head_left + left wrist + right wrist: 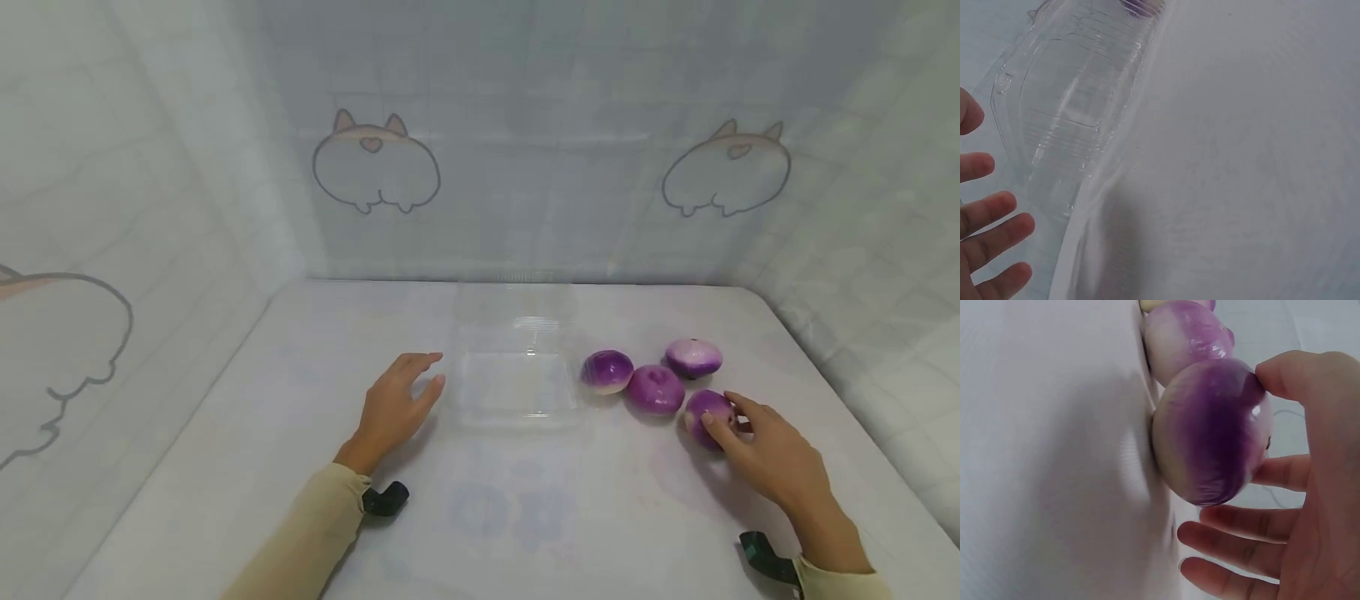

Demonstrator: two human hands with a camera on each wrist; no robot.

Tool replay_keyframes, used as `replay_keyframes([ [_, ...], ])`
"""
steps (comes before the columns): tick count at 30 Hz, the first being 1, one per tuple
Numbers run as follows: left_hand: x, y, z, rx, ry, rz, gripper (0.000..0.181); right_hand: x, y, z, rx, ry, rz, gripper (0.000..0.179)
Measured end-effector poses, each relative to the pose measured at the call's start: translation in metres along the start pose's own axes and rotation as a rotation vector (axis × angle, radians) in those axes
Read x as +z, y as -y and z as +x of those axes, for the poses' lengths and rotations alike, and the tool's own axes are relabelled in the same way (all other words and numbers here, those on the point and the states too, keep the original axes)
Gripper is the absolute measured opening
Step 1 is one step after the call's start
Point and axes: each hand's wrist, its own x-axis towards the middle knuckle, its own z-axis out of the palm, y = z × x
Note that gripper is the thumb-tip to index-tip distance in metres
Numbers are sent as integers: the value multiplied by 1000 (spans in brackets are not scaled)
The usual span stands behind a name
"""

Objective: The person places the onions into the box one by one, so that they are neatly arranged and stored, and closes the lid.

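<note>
My right hand (pixel 780 458) holds a glossy purple-and-white onion (pixel 707 419) between thumb and forefinger at the table's right side. In the right wrist view the thumb touches one side of that onion (pixel 1213 434), while the other fingers spread below it. Three more onions lie close by: a dark purple one (pixel 607 372), a flatter one (pixel 656 391) and a paler one (pixel 692 358). A clear plastic box (pixel 517 417) stands mid-table with its lid folded back. Just left of the box, my left hand (pixel 393 408) hovers with fingers apart, holding nothing.
The white table (pixel 247 467) carries faint printed patterns. Pale curtains with cartoon animal drawings (pixel 377 167) enclose it at the back and sides. The box's raised clear lid (pixel 516 312) reaches near the table's back edge.
</note>
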Motion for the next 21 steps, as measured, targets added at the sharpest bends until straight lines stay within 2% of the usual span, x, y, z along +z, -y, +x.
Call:
replay_keyframes([
  [5,6,1,4,-82,-1,-151,36,2,-1,-1,24,-5,58,76],
  [11,12,4,4,-137,75,-365,40,9,-3,-1,28,-61,120,72],
  [14,16,4,3,-150,97,-420,41,13,-5,0,40,-78,166,71],
  [19,19,4,4,-165,120,-450,41,17,-7,1,70,-106,237,70],
  [21,18,4,4,-198,141,-467,40,17,-6,2,80,-120,267,69],
])
